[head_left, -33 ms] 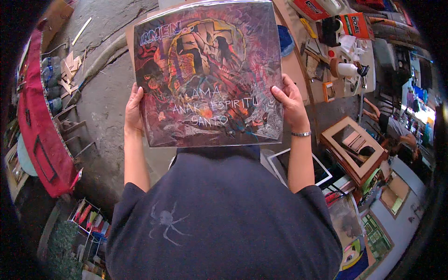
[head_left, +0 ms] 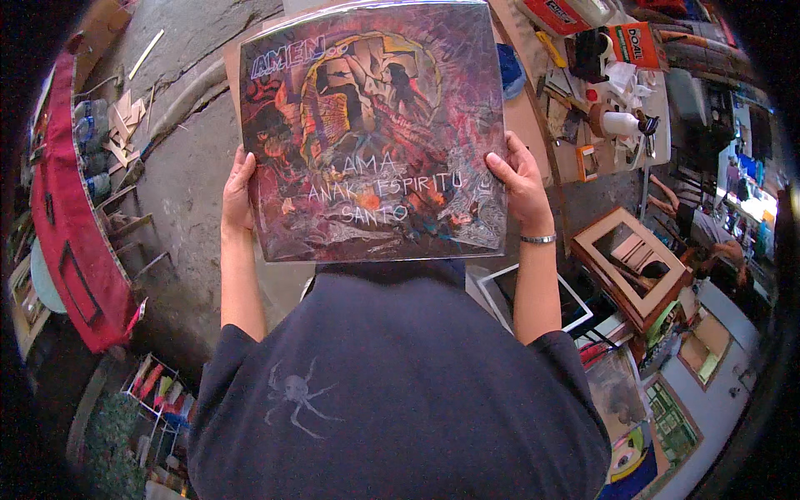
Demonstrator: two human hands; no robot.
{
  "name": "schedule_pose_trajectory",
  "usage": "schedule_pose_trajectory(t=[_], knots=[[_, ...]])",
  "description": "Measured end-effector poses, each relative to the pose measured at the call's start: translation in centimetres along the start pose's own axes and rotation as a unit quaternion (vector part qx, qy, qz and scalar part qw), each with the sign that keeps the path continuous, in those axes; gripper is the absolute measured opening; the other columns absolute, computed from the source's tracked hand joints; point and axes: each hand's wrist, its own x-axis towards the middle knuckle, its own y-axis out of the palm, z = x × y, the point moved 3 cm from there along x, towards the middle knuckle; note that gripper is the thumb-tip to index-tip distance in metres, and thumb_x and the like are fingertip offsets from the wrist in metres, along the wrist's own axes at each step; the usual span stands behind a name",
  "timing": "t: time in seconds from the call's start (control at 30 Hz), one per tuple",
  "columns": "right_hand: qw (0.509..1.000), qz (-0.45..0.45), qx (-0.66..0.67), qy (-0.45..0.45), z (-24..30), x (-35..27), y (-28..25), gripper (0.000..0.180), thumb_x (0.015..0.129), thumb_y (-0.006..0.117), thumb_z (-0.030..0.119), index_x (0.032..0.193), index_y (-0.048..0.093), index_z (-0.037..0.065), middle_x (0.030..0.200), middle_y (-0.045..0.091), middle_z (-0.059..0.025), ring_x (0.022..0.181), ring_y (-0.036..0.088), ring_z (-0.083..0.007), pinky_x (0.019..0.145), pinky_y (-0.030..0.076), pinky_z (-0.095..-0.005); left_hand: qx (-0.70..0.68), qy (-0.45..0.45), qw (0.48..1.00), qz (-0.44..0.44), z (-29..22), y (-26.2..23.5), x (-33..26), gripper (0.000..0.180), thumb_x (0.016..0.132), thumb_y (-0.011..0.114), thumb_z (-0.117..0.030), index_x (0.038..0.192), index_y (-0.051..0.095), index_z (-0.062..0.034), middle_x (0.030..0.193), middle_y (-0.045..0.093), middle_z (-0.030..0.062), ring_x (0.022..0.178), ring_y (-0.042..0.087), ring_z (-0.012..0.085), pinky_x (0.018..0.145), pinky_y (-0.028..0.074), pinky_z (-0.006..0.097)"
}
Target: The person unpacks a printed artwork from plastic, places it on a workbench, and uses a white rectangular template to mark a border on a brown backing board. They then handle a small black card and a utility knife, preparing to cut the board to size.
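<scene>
A square, dark picture (head_left: 375, 158) with red, orange and purple artwork and pale hand-drawn lettering is held up in front of my chest. Its surface is glossy, as if under glass or clear film, and a strip of tan board shows behind its left edge. My left hand (head_left: 240, 192) grips the left side, thumb on the front and fingers hidden behind. On the opposite side, my right hand (head_left: 521, 183) holds the edge with its thumb on the face and fingers around the back. A metal-banded watch (head_left: 537, 239) is on my right wrist.
A cluttered worktable (head_left: 650, 158) at the upper right bears a white bottle (head_left: 618, 124) and an orange box (head_left: 637, 46). Below it are a wooden frame (head_left: 629, 250) and a white frame (head_left: 575, 287). A red-covered bench (head_left: 79, 217) and wood scraps (head_left: 127, 125) lie left.
Reflections on the picture's glossy face have shifted slightly, so its figures show more clearly. Both hands keep the same hold.
</scene>
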Motion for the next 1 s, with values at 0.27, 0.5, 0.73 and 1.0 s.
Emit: schedule_pose_trajectory(t=[0.27, 0.5, 0.73, 1.0], knots=[[0.999, 0.037, 0.018, -0.02, 1.4, 0.4, -0.5, 0.035, 0.094, 0.061, 0.008, 0.126, 0.05, 0.0, 0.113, 0.065, -0.0087, 0.099, 0.062, -0.013, 0.088, 0.05, -0.0282, 0.018, 0.018, 0.999, -0.036, 0.4, 1.2, -2.0, 0.036, 0.103, 0.046, -0.015, 0.137, 0.041, -0.0054, 0.13, 0.057, 0.014, 0.115, 0.061, 0.0271, 0.096, 0.054, 0.045], [0.996, 0.067, 0.053, -0.007, 1.4, 0.8, -1.7, 0.036, 0.095, 0.059, 0.007, 0.129, 0.049, 0.0, 0.118, 0.063, -0.0084, 0.103, 0.062, -0.0144, 0.09, 0.05, -0.0299, 0.04, 0.049, 0.996, -0.064, 0.8, 2.1, -4.9, 0.037, 0.103, 0.048, -0.016, 0.137, 0.041, -0.0067, 0.13, 0.058, 0.0132, 0.115, 0.061, 0.0263, 0.095, 0.054, 0.043], [0.985, 0.088, 0.148, 0.003, -0.2, -0.4, -3.1, 0.037, 0.098, 0.052, 0.006, 0.134, 0.044, -0.001, 0.125, 0.061, -0.0122, 0.106, 0.063, -0.0191, 0.091, 0.053, -0.0331, 0.061, 0.063, 0.996, -0.009, -0.2, 6.9, -7.9, 0.048, 0.103, 0.047, -0.03, 0.143, 0.038, -0.0059, 0.137, 0.053, 0.015, 0.12, 0.058, 0.0292, 0.099, 0.051, 0.044], [0.981, 0.104, 0.165, -0.021, -1.0, -0.4, -3.0, 0.04, 0.099, 0.052, 0.007, 0.138, 0.042, -0.001, 0.126, 0.061, -0.012, 0.108, 0.063, -0.0203, 0.095, 0.051, -0.0353, -0.114, 0.147, 0.982, 0.042, 0.3, 11.0, -12.8, 0.079, 0.097, 0.035, -0.063, 0.15, 0.03, -0.0048, 0.148, 0.041, 0.0183, 0.134, 0.044, 0.034, 0.11, 0.038, 0.051]])
